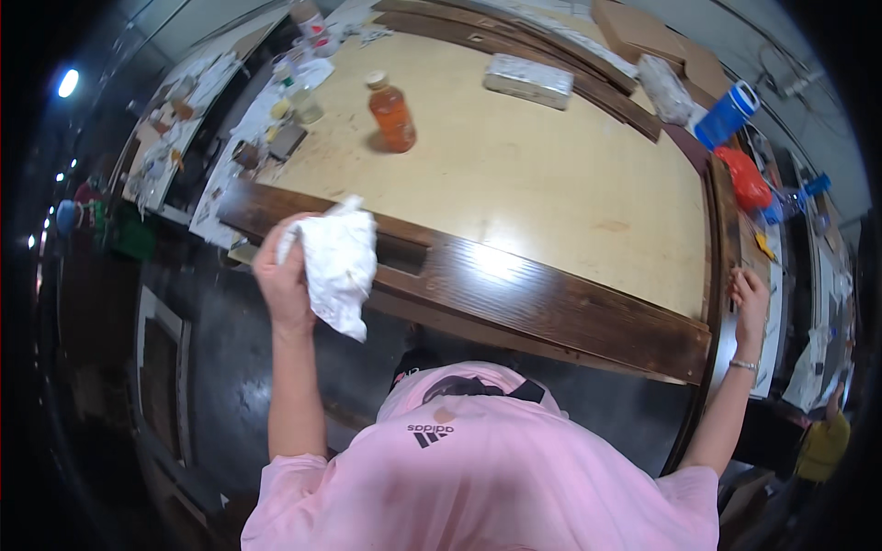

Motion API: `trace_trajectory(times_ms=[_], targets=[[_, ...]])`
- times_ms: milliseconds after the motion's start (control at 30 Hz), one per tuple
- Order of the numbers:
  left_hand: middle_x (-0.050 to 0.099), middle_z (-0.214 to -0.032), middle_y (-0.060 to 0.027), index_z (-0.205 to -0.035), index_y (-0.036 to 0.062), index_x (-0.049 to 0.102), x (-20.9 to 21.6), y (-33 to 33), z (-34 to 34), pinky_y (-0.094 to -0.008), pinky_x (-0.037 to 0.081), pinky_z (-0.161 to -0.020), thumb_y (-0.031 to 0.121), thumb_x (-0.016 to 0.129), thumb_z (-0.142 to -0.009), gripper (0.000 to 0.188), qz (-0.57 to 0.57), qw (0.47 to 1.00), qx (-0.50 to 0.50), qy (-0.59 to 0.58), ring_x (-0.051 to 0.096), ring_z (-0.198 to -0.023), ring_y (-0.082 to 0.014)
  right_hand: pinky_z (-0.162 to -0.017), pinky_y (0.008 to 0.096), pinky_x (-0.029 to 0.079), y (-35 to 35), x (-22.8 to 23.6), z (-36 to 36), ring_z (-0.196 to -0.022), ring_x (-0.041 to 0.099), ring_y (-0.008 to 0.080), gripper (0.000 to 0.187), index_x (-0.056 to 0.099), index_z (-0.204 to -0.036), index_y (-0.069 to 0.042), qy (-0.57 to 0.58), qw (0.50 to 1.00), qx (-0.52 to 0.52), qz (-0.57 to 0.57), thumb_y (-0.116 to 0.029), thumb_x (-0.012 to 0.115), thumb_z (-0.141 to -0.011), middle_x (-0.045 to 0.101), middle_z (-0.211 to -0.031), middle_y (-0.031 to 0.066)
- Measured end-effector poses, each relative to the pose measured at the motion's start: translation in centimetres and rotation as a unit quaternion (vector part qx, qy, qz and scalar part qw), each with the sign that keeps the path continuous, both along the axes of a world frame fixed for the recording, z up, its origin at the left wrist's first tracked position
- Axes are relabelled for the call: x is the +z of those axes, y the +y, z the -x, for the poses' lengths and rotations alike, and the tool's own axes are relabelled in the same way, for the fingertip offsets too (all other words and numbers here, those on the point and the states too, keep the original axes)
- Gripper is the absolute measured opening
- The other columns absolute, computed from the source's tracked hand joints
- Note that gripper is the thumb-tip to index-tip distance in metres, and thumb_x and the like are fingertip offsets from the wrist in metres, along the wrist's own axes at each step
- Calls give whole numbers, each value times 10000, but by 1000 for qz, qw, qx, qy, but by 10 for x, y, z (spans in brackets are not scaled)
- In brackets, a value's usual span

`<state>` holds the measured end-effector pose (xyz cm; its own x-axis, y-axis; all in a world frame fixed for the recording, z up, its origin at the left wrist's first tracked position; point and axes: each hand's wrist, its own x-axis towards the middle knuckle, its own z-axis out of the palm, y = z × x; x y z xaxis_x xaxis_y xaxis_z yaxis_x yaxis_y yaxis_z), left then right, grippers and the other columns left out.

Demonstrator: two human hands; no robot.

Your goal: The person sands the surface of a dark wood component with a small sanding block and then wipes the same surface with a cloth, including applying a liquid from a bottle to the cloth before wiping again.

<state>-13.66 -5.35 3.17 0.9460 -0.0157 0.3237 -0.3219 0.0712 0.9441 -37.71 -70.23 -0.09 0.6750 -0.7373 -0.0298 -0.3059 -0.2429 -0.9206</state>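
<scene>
- The left hand (pixel 283 275) is raised at the near left end of the dark stained wooden board (pixel 514 298), fingers clenched around a crumpled white cloth (pixel 338 262).
- The cloth bunches above the fist and hangs down over the board's near edge; its long axis runs roughly top to bottom, loose end pointing toward the person.
- The board lies along the near side of the pale tabletop (pixel 514 174), its long axis running from upper left down to lower right, with a rectangular slot just right of the cloth.
- The right hand (pixel 749 298) is at the board's far right end, beside another dark strip along the table's right side; the fingers seem curled on the edge, though at this rim of the view I cannot tell for sure.
- Well beyond the board stand an orange bottle (pixel 391 112), upright, and a grey rectangular block (pixel 528 80), both on the tabletop.
- A blue jug (pixel 728 114) and a red bag (pixel 746 179) sit off the right corner.
</scene>
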Motion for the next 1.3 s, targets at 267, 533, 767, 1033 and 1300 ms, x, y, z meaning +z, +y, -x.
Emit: trace_trajectory(times_ms=[267, 533, 767, 1033, 1300], targets=[[632, -1145, -146, -1125, -25, 594, 11, 258, -75, -361, 518, -944, -93, 499, -781, 363, 116, 946, 303, -10, 646, -1013, -248, -677, 182, 471, 134, 57, -66, -730, 584, 40, 201, 687, -1020, -19, 20, 999, 11, 26, -204, 619, -982, 652, -851, -2], [653, -736, -76, -814, -5, 686, -77, 385, -183, -298, 496, -701, 221, 697, -830, 227, -248, 921, 230, 194, 631, -711, -180, -762, 266, 504, 438, 80, -265, -819, 615, 113, 147, 665, -996, 57, 47, 943, 317, 89, -56, 616, -914, 640, -882, 33], [701, -994, -134, -1102, 118, 700, -107, 332, -236, -433, 530, -768, 271, 726, -801, 338, -542, 829, 100, 92, 679, -902, -346, -704, 340, 504, 612, 85, -354, -760, 634, 239, 198, 678, -994, 17, 35, 825, 530, 192, 24, 687, -796, 625, -846, 115], [641, -900, -116, -959, 49, 709, -91, 326, -238, -413, 501, -719, 164, 733, -781, 213, -437, 887, 146, 25, 650, -806, -309, -696, 341, 532, 675, 70, -373, -779, 641, 261, 232, 659, -1021, 22, -27, 792, 582, 181, -55, 726, -813, 631, -880, 128], [593, -792, -96, -859, 38, 648, 16, 256, -162, -384, 490, -588, 119, 840, -671, 281, -305, 941, -12, -144, 626, -673, -287, -849, 297, 556, 730, 60, -373, -979, 630, 154, 349, 596, -1197, 31, -96, 869, 445, -196, -24, 714, -874, 607, -1079, 72]])
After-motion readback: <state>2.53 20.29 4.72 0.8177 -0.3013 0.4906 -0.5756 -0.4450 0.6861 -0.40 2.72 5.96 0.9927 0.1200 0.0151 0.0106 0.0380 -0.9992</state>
